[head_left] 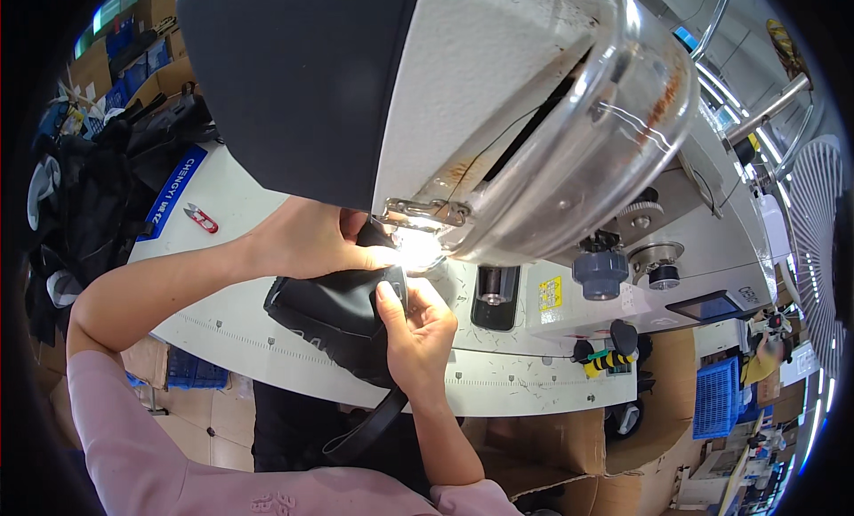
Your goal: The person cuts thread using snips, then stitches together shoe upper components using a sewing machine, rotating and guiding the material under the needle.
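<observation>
A black bag [334, 307] with a smooth, leather-like face lies at the front of the white sewing table, below the head of a sewing machine [498, 98]. My left hand [311, 245] presses on its far edge, thumb on top and fingers partly hidden under the machine head. With thumb and bent fingers, my right hand [418, 338] pinches the bag's right edge. A black strap [365, 431] hangs from the bag over the table's front edge. Bright lamp glare beside my left thumb hides the needle area.
Red-handled thread snips [203, 218] lie at the left, near a pile of black goods [98, 196]. A yellow-and-black screwdriver [609, 363] rests at the table's right end. Below it stands an open cardboard box [663, 400]; a blue crate [716, 399] is farther right.
</observation>
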